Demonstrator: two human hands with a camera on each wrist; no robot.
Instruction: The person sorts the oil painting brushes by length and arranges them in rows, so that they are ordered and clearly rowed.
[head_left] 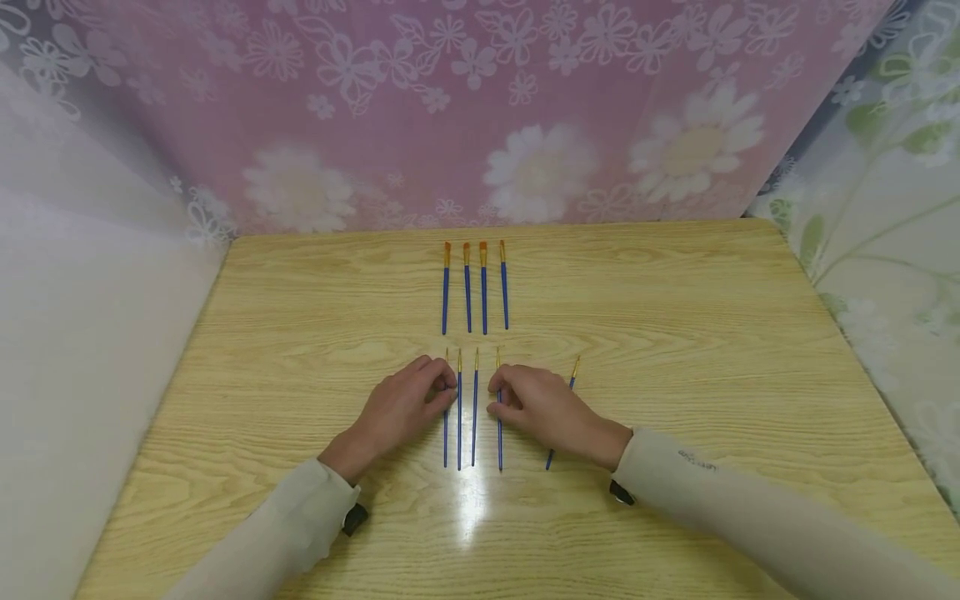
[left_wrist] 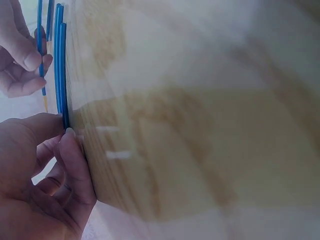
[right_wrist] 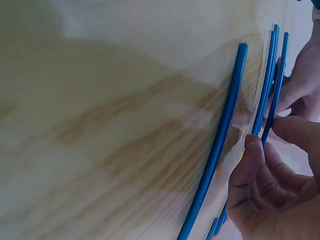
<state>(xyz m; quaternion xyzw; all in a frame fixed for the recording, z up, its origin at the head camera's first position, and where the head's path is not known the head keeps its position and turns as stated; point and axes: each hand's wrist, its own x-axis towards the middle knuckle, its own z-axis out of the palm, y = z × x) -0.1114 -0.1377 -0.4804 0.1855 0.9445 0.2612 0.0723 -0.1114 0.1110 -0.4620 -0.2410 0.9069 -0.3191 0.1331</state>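
Thin blue-handled paintbrushes with yellow tips form a lower row on the table. My left hand (head_left: 405,398) pinches the leftmost thin paintbrush (head_left: 446,433) between thumb and fingers; in the left wrist view the fingertips meet at its blue handle (left_wrist: 63,75). Two more thin brushes, such as the inner paintbrush (head_left: 474,425), lie between the hands. My right hand (head_left: 551,408) pinches another upright-lying paintbrush (head_left: 500,442), whose blue handle (right_wrist: 276,95) shows in the right wrist view. Beneath the right hand and wrist runs a slanted paintbrush (head_left: 573,379), its middle hidden.
Farther back lies a row of several wider paintbrushes (head_left: 483,292) with orange-brown bristles pointing away from me. The wood-grain table (head_left: 315,317) meets a pink flowered cloth (head_left: 420,125) at its far edge. Pale cloth hangs at both sides.
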